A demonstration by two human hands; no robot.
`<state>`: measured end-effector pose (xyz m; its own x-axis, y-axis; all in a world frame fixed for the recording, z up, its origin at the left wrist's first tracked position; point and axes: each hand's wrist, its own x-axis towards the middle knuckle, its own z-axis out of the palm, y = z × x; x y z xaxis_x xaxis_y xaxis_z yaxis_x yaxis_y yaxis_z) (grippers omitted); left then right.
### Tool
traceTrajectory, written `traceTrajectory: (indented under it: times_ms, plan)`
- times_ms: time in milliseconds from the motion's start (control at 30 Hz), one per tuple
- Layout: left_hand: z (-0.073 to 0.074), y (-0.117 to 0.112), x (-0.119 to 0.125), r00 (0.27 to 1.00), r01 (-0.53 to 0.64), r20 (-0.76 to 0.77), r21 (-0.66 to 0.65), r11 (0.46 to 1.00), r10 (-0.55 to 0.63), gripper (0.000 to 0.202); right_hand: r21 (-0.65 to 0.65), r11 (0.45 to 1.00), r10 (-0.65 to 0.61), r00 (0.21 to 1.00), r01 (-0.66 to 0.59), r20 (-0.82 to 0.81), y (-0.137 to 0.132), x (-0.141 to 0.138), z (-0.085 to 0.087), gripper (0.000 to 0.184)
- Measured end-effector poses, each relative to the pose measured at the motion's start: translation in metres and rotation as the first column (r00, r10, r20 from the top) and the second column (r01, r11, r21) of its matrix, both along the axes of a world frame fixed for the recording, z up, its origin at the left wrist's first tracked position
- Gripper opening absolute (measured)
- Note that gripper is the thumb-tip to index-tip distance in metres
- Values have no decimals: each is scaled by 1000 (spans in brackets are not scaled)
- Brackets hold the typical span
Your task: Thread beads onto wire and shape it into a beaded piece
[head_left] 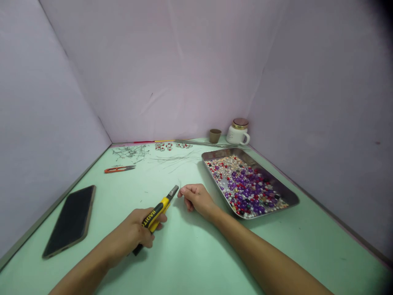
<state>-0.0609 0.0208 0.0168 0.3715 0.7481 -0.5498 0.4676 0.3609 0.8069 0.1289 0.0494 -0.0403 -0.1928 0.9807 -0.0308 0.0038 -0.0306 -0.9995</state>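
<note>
My left hand (138, 227) is wrapped round a pair of pliers (159, 211) with yellow and black handles. Their short metal jaws point up and to the right, close to the fingertips of my right hand (196, 198). Between the thumb and forefinger of that hand is a thin wire (180, 183), its fine end sticking up beside the jaws. Whether the jaws touch the wire I cannot tell. Both hands are above the pale green table (184, 262).
On the right lies a metal tray (211, 155) of mixed beads (248, 184). Orange thread snips (118, 169) and a phone (72, 219) are on the left. Toward the back are loose wires (175, 159), beaded pieces (164, 146), a brown cup (215, 136) and a lidded white mug (237, 134).
</note>
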Motion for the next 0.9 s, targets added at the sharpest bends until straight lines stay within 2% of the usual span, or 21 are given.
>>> traceTrajectory:
  times_ms: [200,467,733,900]
  plan:
    - [-11,2,-5,1000,-2,-7,32,999,3,44,-4,1000,7,1000,-7,-4,1,0,-1,23]
    - [-2,0,-2,1000,15,18,26,1000,-16,44,-10,1000,6,1000,-6,-13,1,0,-1,23]
    - [-15,3,-7,1000,17,-8,84,996,-17,42,0,1000,9,1000,-9,-16,3,1,-5,22]
    - [-8,2,-5,996,84,18,89,992,-86,35,3,1000,25,999,-25,-22,1,0,-3,22]
